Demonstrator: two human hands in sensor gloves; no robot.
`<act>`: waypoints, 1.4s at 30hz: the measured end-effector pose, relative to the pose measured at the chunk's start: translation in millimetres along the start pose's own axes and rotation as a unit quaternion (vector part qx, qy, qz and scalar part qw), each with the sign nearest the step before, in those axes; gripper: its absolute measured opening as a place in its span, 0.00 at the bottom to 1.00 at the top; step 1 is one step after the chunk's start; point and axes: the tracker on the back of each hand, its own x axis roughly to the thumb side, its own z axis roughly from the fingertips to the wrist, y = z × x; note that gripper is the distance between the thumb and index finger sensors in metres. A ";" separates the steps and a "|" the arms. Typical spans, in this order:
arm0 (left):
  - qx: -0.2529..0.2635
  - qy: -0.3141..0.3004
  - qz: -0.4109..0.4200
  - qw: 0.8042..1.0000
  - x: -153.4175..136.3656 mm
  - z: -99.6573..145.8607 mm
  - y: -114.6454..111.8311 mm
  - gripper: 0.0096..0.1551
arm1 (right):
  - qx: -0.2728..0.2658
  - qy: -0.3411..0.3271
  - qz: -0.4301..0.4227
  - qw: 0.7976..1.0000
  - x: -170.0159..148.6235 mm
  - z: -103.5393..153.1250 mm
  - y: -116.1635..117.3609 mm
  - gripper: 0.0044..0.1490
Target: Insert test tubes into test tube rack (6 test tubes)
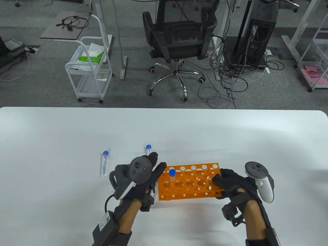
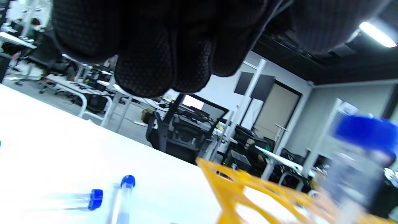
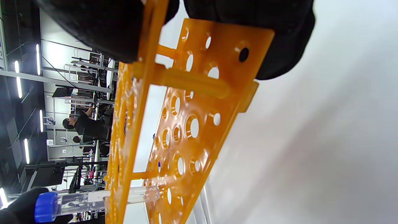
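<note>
One blue-capped test tube [image 1: 172, 177] stands in the left end of the orange rack [image 1: 189, 183] near the surface's [image 1: 51, 143] front edge, the right hand [image 1: 232, 183] gripping the rack's right end, the left hand [image 1: 143, 176] beside its left end, grip unclear, two tubes [image 1: 104, 162] lying left.

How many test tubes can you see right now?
3. One tube stands in the orange rack at its left end; one lies on the table left of the left hand; one pokes out beyond that hand. More may be hidden under it.
</note>
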 end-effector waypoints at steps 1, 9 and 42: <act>-0.002 0.013 0.011 1.000 -7.5 -3.7 1.3 0.37 | 0.000 0.000 0.000 1.000 0.0 0.1 -0.1 0.38; -0.002 0.127 -0.012 0.992 -93.0 -53.3 9.1 0.35 | -0.009 -0.001 -0.009 1.000 -1.9 2.3 -5.5 0.38; -0.152 0.282 -0.210 0.924 -206.5 -127.7 -83.6 0.30 | -0.035 0.029 -0.009 0.999 -14.6 2.1 -14.3 0.38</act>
